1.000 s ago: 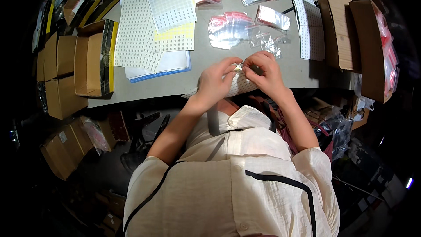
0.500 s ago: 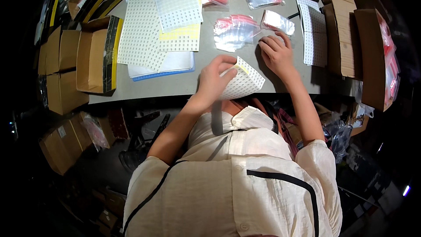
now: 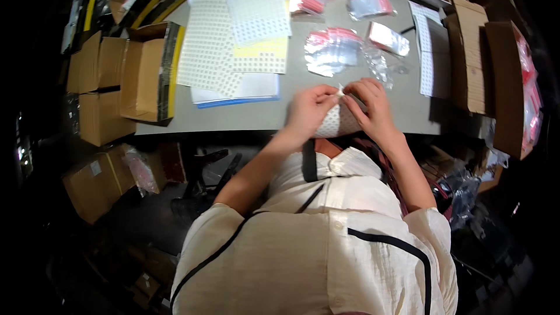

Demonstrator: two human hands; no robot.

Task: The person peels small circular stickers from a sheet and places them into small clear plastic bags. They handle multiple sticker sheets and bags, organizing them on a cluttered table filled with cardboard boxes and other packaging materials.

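"Sheet (image 3: 332, 125) first: where do we have it?"

"Bent and tilted up at the near edge of the table (image 3: 175, 126), straight in front of us, between our left hand (image 3: 306, 112) and our right hand (image 3: 372, 106)."

"And our fingers?"

"Our left ones are clamped on its top edge; our right fingertips meet them there (whether these pinch or merely touch, we cannot tell, as it is too small and blurred)."

"What lies around us?"

"Just beyond our hands we see a crumpled clear bag (image 3: 379, 65), a fan of red-topped bags (image 3: 333, 53) and a small bag bundle (image 3: 388, 39). On our left, patterned sheets (image 3: 204, 41) overlap a yellow sheet (image 3: 262, 61), and an open cardboard box (image 3: 133, 76) stands farther left."

"And on our right?"

"A long patterned strip (image 3: 429, 52), partly shaded, lies beside a cardboard box flap (image 3: 469, 52); past that, we have red-and-clear bags (image 3: 529, 96) in another box (image 3: 506, 81)."
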